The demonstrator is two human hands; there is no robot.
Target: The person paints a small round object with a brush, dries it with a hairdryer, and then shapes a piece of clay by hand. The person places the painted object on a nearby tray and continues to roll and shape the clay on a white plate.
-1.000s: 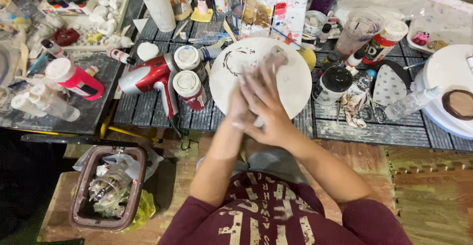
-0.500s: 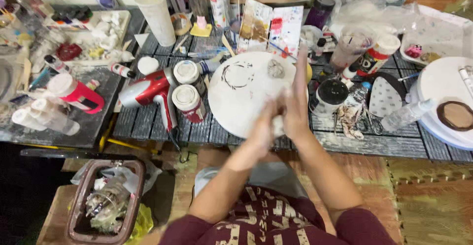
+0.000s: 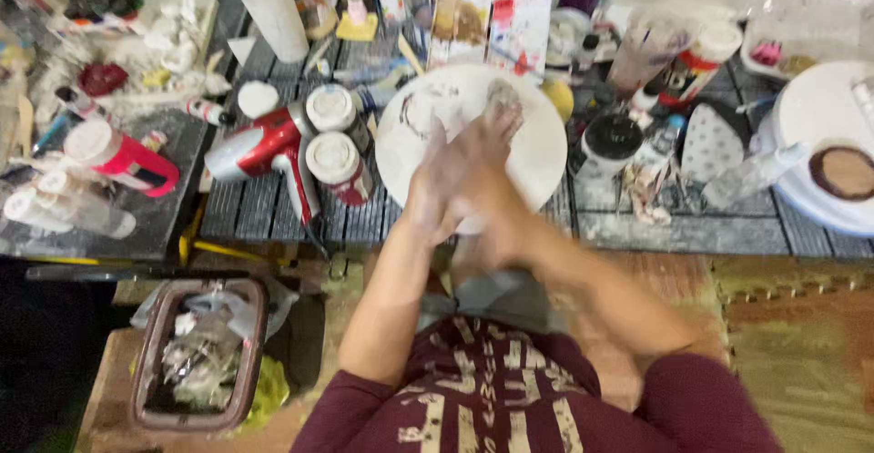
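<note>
My left hand (image 3: 435, 184) and my right hand (image 3: 487, 157) are pressed palm to palm over the near edge of a round white plate (image 3: 537, 157) on the slatted work table. Both are blurred by motion and dusted with white. Whether anything lies between the palms is hidden. The plate carries a dark ring mark and a grey smear. A red hair dryer (image 3: 264, 148) and two white-lidded jars (image 3: 332, 157) lie just left of my hands.
The table is crowded: a pink-handled bottle (image 3: 118, 157) at left, a tall white cylinder (image 3: 269, 7), black jars (image 3: 612, 139), a round white stand (image 3: 824, 143) at right. A brown bin (image 3: 196, 353) full of waste stands on the floor lower left.
My palms have kept sliding against each other; the right hand moved forward and up over the left. The camera view has shifted slightly.
</note>
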